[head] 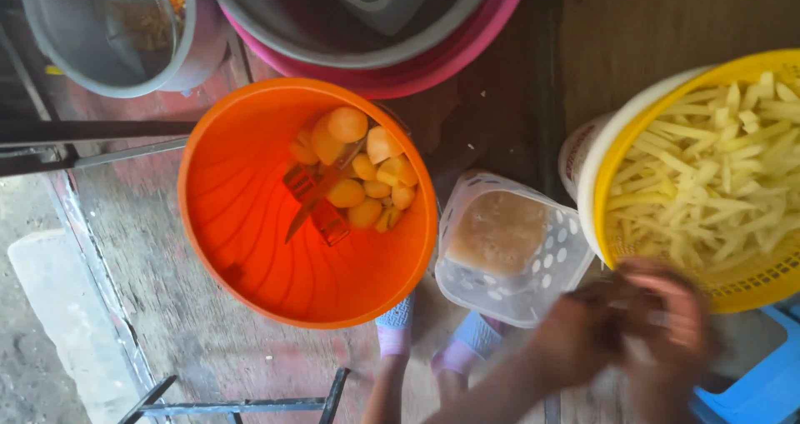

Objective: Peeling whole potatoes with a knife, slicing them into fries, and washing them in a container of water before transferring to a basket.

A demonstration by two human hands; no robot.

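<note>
Hands, left (575, 336) and right (675, 324), met blurred at near right; fingers' grip could not be told. Yellow basket (604, 174) held cut strips; orange basin (242, 216) left held whole peeled potatoes (358, 170), uncut.

A big tub (242, 224) sits on the floor (167, 316) in the middle, with peeled potatoes (358, 174) and a knife (321, 195) lying inside it toward its right side. Just to its right stands a perforated basket (508, 249), and right of that a strainer (750, 282) heaped with potato sticks (708, 174). Behind the tub are stacked basins (375, 57), a pot (108, 41) to their left; both hands (633, 332) meet in front of the strainer.
</note>
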